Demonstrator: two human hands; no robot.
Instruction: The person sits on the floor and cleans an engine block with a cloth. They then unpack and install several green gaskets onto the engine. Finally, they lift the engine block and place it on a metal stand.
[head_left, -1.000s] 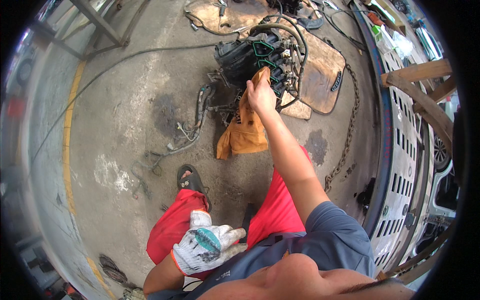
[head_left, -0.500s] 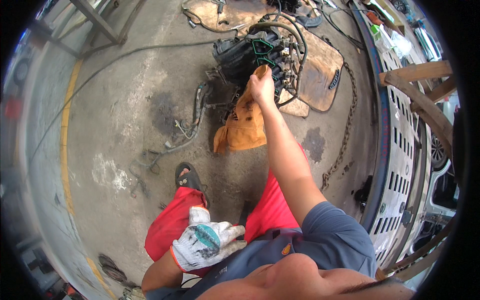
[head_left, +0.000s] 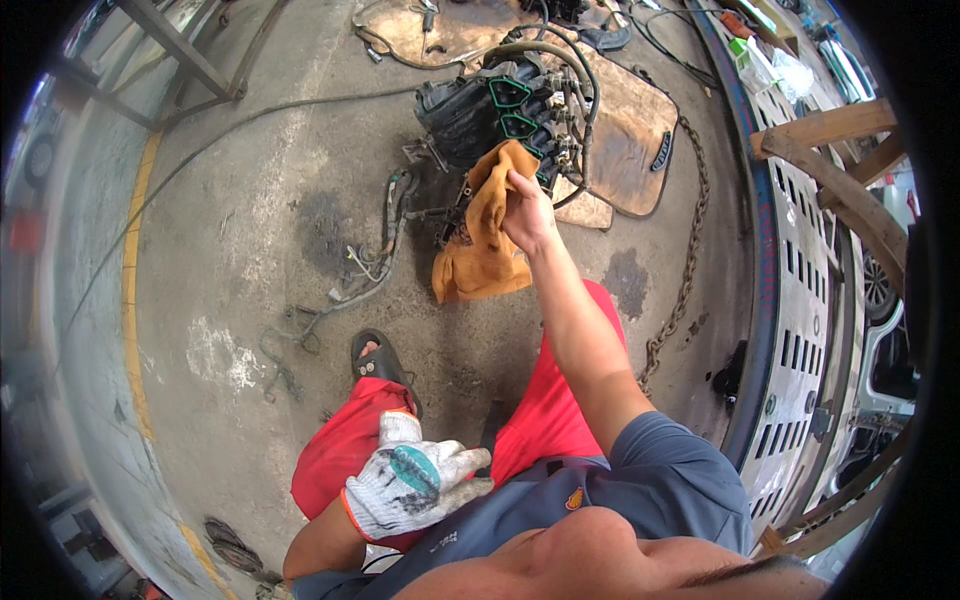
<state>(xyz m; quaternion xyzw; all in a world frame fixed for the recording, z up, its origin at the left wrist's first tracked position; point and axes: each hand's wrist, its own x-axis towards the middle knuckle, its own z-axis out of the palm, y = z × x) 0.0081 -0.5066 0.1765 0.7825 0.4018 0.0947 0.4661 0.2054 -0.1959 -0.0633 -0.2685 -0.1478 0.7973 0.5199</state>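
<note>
My bare right hand (head_left: 529, 215) is closed on an orange-brown cloth (head_left: 478, 270), stained dark in places. The cloth's upper end lies against a black intake manifold (head_left: 458, 122), and its lower part drapes toward the floor. Green gaskets (head_left: 511, 93) outline the manifold's ports, the lowest partly covered by the cloth. Hoses and metal fittings run along its right side. My left hand (head_left: 405, 482), in a dirty white work glove with a green patch, rests at my left thigh and waist, fingers stretched out and holding nothing.
A wiring harness (head_left: 393, 215) trails over the concrete left of the manifold. Stained cardboard (head_left: 630, 140) lies under and beyond it. Farther right are a rusty chain (head_left: 692, 255), a slotted metal platform (head_left: 795, 300) and a wooden frame (head_left: 835, 130). A long cable (head_left: 270, 103) crosses the floor.
My right hand has moved down and slightly right, nearer to me, with the cloth. The cloth's top now spreads wider over the lower ports. My left hand has stayed put.
</note>
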